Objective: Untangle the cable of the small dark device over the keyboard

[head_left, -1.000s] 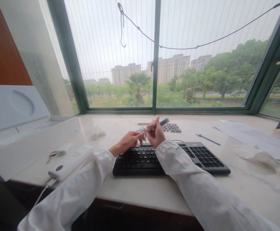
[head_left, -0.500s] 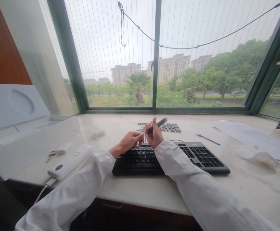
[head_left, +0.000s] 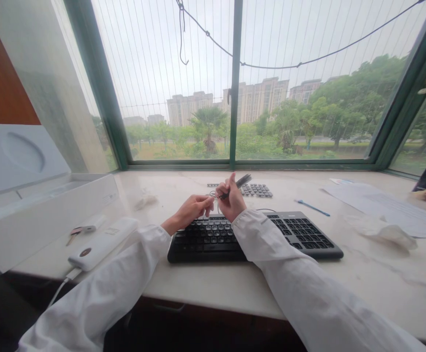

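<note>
A black keyboard (head_left: 206, 247) lies across the counter in front of me, with keycaps off its main rows and its number pad. My right hand (head_left: 233, 201) is above the keyboard's back edge, fingers wrapped round a dark brush (head_left: 244, 180) whose frayed end points up and to the right. Just left of it, my left hand (head_left: 194, 211) is closed in a pinch beside the brush's lower end; what its fingertips hold is too small to make out. Removed keycaps (head_left: 259, 190) lie in rows behind my right hand. A thin cable (head_left: 266, 210) runs behind the keyboard.
A blue stick-like tool (head_left: 312, 208) lies right of the keyboard, near crumpled tissue (head_left: 385, 232) and paper sheets (head_left: 389, 208). To the left are a white power bank (head_left: 101, 244), a key (head_left: 74, 233) and an open white box (head_left: 48, 215). Behind the counter stands a window (head_left: 231, 165).
My left hand's fingers have drawn together into a pinch and risen slightly toward the brush. The right hand still holds the brush. The whole view has shifted a little.
</note>
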### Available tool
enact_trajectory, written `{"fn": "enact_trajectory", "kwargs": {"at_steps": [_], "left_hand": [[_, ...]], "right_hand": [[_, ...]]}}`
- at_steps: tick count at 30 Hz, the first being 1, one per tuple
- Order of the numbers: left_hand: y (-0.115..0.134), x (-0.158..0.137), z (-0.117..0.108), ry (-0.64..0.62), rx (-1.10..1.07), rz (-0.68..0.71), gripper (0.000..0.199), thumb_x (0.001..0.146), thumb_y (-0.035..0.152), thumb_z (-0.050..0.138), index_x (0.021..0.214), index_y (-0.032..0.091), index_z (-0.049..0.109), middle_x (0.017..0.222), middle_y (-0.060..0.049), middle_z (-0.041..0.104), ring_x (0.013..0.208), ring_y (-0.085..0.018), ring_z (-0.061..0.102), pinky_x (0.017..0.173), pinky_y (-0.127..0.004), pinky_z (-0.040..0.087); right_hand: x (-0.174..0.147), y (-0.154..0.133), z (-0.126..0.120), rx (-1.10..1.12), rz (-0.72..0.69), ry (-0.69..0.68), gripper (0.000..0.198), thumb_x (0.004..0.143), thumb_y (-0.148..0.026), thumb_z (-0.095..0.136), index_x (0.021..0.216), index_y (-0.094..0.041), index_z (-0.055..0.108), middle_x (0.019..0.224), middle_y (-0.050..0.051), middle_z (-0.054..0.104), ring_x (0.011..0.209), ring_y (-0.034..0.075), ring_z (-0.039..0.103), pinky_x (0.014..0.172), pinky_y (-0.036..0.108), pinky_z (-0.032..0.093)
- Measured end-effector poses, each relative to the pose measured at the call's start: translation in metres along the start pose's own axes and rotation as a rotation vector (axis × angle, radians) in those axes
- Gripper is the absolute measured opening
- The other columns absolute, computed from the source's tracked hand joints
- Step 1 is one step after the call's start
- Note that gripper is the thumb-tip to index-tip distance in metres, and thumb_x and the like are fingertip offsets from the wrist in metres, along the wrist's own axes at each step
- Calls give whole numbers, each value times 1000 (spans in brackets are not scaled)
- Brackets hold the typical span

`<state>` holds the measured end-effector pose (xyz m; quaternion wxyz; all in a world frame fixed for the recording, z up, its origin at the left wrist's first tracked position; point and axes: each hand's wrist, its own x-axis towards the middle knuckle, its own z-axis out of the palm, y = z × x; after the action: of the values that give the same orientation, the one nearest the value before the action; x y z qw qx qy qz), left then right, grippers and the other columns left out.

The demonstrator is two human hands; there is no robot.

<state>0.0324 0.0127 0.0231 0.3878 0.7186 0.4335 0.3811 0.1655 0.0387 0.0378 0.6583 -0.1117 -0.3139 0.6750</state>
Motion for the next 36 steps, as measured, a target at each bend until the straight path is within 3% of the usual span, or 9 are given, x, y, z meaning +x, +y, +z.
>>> {"fn": "enact_trajectory", "kwargs": {"at_steps": [6,14,19,22,27,32,36], "left_hand": [[-5,1,-3,11,-22,-20,48,82,57,49,68,12,58,51,2,47,42,-5,29,42,-20,18],[1,2,-4,9,-56,-12,49,80,59,52,70,12,60,50,1,49,43,-5,32,42,-21,17],[0,1,-4,-7,-26,9,50,82,60,50,70,12,60,51,1,49,44,-6,34,44,-20,21],[0,0,-5,-41,34,44,53,84,61,46,73,12,63,51,1,51,46,-7,37,46,-21,25],[2,-2,-22,-144,249,133,58,87,59,40,77,12,72,60,-4,63,52,-9,45,52,-22,33],[-6,-4,-45,-184,515,172,39,74,52,64,87,18,76,73,-3,70,62,-11,52,58,-21,35],[-14,-2,-51,-219,569,190,36,70,50,70,87,20,77,76,-3,71,65,-11,54,60,-21,36]], "right_hand": [[-4,10,-1,-35,8,10,57,75,-65,58,54,-20,30,48,-8,25,45,7,27,45,23,28],[-1,-7,2,-2,94,-14,55,76,-64,56,56,-19,30,49,-8,26,45,7,31,46,22,32],[-2,-3,-1,3,84,-46,53,75,-64,57,57,-20,34,48,-8,31,47,8,36,48,22,37],[-3,0,-3,-7,96,-27,53,76,-66,54,57,-20,36,45,-8,30,45,8,35,51,23,41],[-2,0,-4,-76,83,39,53,75,-64,58,56,-20,35,43,-10,22,40,6,24,46,22,38],[-1,6,-9,-242,68,35,53,72,-52,69,54,-21,30,45,-10,23,41,6,23,42,22,32],[-2,20,-10,-321,50,-36,47,73,-42,70,58,-22,30,46,-10,22,41,5,19,39,22,25]]}}
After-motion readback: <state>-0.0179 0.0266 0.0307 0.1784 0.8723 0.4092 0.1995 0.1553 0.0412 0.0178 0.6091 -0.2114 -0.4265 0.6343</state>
